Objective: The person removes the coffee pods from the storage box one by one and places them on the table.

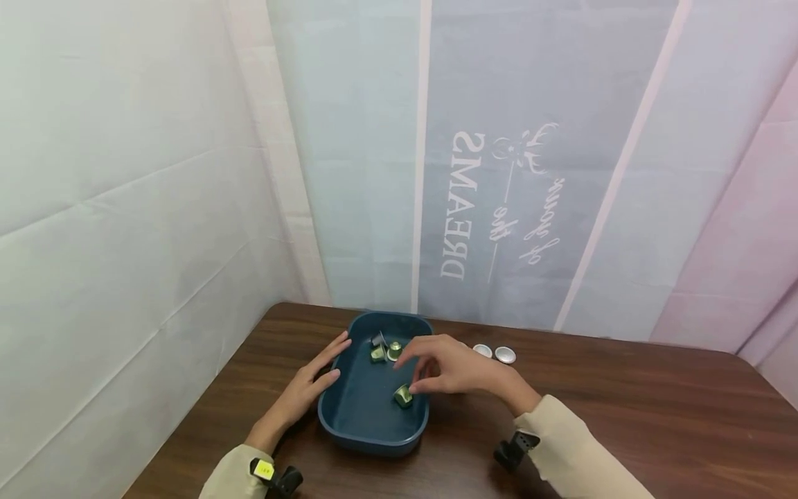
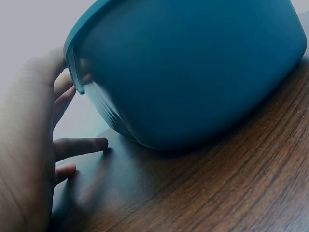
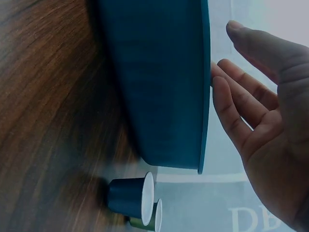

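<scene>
A blue plastic basin (image 1: 368, 423) stands on the table, and my left hand (image 1: 303, 389) rests along its left rim with the fingers spread and fairly straight. Over the basin's right side is my right hand (image 1: 445, 366), its thumb apart from its fingers. In the right wrist view, nothing shows between that hand's thumb and fingers (image 3: 231, 113). A green coffee capsule (image 1: 403, 396) lies in the basin, just below the right thumb in the head view. Farther back inside, another green capsule (image 1: 377, 355), a gold-green capsule (image 1: 395, 349) and a dark one (image 1: 376, 339) sit close together.
Right of the basin, white-lidded capsules (image 1: 505, 355) stand on the brown wooden table (image 1: 598, 402). Close up, one is dark blue (image 3: 126, 196) and another green (image 3: 145, 223), both lying on their sides. A printed curtain (image 1: 499, 83) hangs behind the table.
</scene>
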{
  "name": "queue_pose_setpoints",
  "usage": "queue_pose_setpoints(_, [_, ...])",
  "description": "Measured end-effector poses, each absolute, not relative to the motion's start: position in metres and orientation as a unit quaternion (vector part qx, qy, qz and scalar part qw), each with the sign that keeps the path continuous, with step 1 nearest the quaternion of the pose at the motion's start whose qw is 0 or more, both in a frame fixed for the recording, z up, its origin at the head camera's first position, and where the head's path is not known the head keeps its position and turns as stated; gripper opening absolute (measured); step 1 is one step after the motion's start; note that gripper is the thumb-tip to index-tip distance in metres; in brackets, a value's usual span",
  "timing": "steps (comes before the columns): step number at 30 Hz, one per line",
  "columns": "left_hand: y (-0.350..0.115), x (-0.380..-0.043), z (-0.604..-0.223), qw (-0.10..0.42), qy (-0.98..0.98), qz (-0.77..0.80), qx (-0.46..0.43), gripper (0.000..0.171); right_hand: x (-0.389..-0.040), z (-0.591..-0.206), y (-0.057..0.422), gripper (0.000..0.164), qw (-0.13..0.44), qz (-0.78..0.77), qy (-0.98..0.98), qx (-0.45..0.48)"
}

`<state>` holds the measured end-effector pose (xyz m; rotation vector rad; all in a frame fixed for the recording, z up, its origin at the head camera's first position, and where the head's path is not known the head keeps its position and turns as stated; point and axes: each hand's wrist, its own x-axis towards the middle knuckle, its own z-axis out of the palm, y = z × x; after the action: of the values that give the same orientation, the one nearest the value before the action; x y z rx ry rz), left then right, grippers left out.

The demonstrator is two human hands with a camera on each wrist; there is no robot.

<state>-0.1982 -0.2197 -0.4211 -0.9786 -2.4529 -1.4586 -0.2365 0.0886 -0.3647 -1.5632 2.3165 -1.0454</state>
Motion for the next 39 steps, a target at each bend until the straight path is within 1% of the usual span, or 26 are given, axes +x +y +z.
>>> queue_pose_setpoints(8, [-0.227,-0.216,-0.450,0.074,-0.813,-0.477,-0.326,0.053,-0.239,-0.368,0.078,0.036,0.113,-0.287,0.787,-0.534])
queue_pose_setpoints(16, [-0.220,-0.198,-0.423,0.061,-0.813,-0.480,-0.324,0.050,-0.244,-0.373,0.072,0.038,0.119,-0.222,0.806,-0.536])
queue_pose_setpoints(31, [-0.217,-0.197,-0.419,0.057,-0.811,-0.479,-0.330,0.052,-0.248,-0.379,0.051,0.043,0.124,-0.178,0.807,-0.550])
queue_pose_setpoints(35, [-0.219,-0.198,-0.421,0.057,-0.814,-0.475,-0.329,0.051,-0.248,-0.379,0.046,0.045,0.144,-0.173,0.808,-0.544])
queue_pose_setpoints(39, [-0.223,-0.206,-0.434,0.058,-0.811,-0.480,-0.328,0.051,-0.250,-0.380,0.042,0.046,0.165,-0.189,0.805,-0.537])
